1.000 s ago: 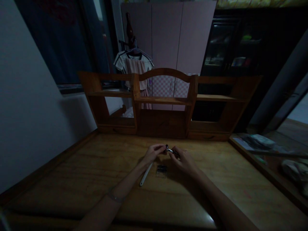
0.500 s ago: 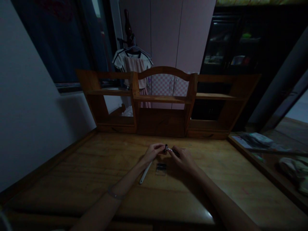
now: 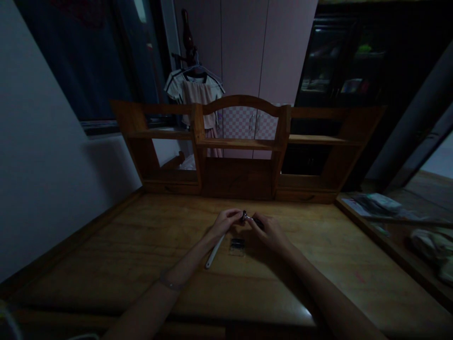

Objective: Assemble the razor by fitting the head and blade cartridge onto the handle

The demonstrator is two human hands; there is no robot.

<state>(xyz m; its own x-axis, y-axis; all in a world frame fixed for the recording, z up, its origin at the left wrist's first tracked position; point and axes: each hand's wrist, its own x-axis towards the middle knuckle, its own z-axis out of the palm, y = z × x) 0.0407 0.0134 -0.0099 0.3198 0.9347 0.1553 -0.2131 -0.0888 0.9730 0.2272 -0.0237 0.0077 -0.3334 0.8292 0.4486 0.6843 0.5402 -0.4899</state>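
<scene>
Over glossy wooden surface (image 3: 141, 255), our left hand (image 3: 223, 223) and right hand (image 3: 269, 232) pinched one small glinting metal piece (image 3: 245, 217).

1. There is one view only, from a camera worn on the person's head, looking forward and down across the desk (image 3: 106, 264).
2. It faces the shelf unit (image 3: 240, 146) at the desk's far edge, in mid frame, with the wardrobe (image 3: 247, 47) behind it at upper centre.
3. Both forearms enter from the bottom edge; the left hand (image 3: 224, 223) and right hand (image 3: 271, 232) meet just below centre, near the camera.
4. A wall (image 3: 38, 179) fills the left of the frame.
</scene>
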